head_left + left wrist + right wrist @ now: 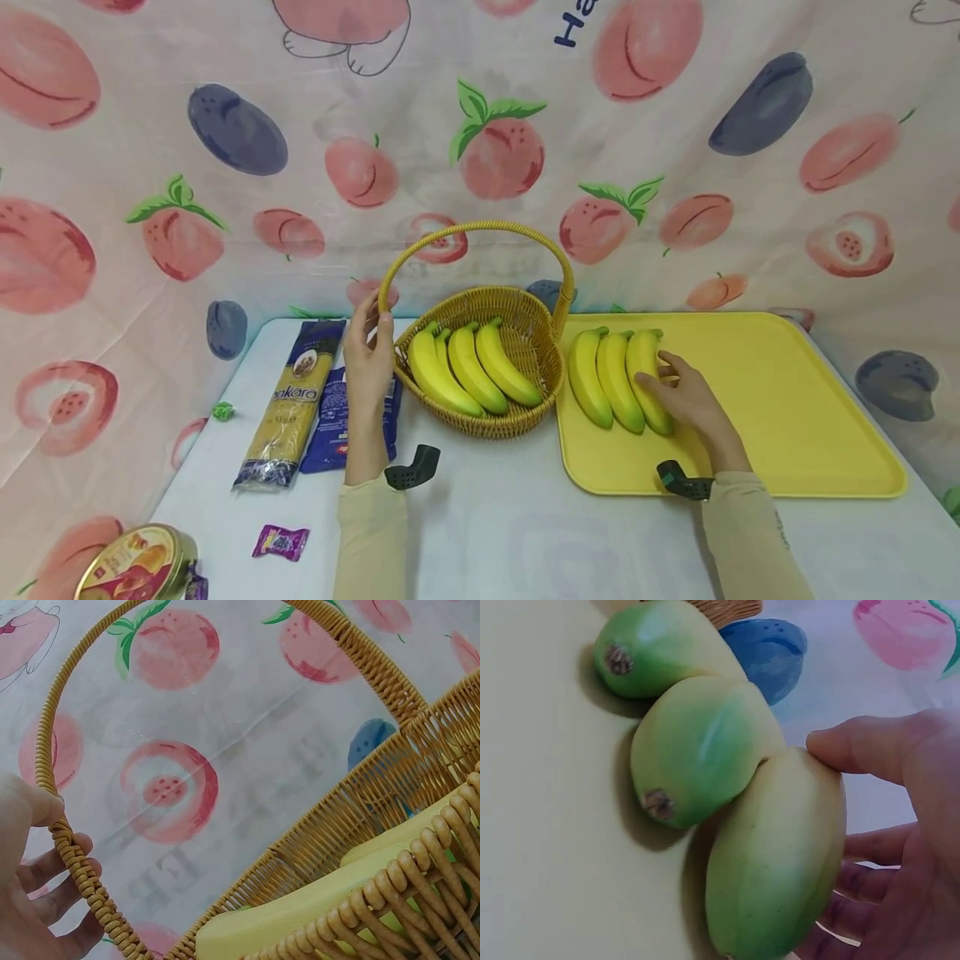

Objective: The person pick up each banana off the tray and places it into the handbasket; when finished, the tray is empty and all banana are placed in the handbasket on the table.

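Observation:
A wicker basket with a tall handle holds several yellow bananas. My left hand grips the handle near its left base, thumb on one side and fingers on the other, as the left wrist view shows. Three bananas lie side by side on the left part of a yellow tray. On the rightmost banana my right hand has its thumb on top and its fingers along the outer side. In the right wrist view this banana touches its neighbour, and the fingertips are partly hidden behind it.
Left of the basket lie a long pasta packet and a dark blue packet, partly behind my left arm. Nearer are a purple wrapped sweet and a round tin. A fruit-patterned cloth hangs behind the table.

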`<state>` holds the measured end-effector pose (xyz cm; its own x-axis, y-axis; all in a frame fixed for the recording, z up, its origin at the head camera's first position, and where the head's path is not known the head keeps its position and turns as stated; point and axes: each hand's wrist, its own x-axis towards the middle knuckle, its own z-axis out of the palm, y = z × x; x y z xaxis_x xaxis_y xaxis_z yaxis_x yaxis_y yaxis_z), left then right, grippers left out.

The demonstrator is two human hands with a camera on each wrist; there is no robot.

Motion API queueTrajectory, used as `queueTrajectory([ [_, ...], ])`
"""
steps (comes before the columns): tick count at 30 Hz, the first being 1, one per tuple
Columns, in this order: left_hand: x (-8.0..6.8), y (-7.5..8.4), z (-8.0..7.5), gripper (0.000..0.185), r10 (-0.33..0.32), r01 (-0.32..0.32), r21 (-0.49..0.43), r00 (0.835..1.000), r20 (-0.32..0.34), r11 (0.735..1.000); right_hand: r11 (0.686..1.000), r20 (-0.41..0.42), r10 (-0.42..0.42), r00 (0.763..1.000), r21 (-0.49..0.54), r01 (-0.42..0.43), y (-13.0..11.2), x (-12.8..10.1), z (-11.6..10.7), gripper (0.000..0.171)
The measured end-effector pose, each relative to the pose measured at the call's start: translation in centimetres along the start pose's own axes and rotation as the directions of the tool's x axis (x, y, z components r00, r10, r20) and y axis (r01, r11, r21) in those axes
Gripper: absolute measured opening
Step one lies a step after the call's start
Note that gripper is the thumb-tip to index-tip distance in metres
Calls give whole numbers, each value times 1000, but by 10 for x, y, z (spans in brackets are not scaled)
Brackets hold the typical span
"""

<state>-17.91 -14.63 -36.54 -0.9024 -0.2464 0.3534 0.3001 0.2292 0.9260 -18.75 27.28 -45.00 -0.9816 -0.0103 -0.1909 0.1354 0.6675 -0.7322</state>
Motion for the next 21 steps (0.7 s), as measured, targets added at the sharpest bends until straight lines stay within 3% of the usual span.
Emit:
queueTrajectory([
  [8, 0, 0, 0, 38, -9, 9, 4, 1000, -6, 1000, 999, -3, -46, 999, 12, 46, -12, -6, -4, 88],
  [21, 0, 0, 1, 38, 1, -1, 8, 1000, -6, 1000, 981, 2, -193, 981, -29, 193, -43, -21, -5, 81],
])
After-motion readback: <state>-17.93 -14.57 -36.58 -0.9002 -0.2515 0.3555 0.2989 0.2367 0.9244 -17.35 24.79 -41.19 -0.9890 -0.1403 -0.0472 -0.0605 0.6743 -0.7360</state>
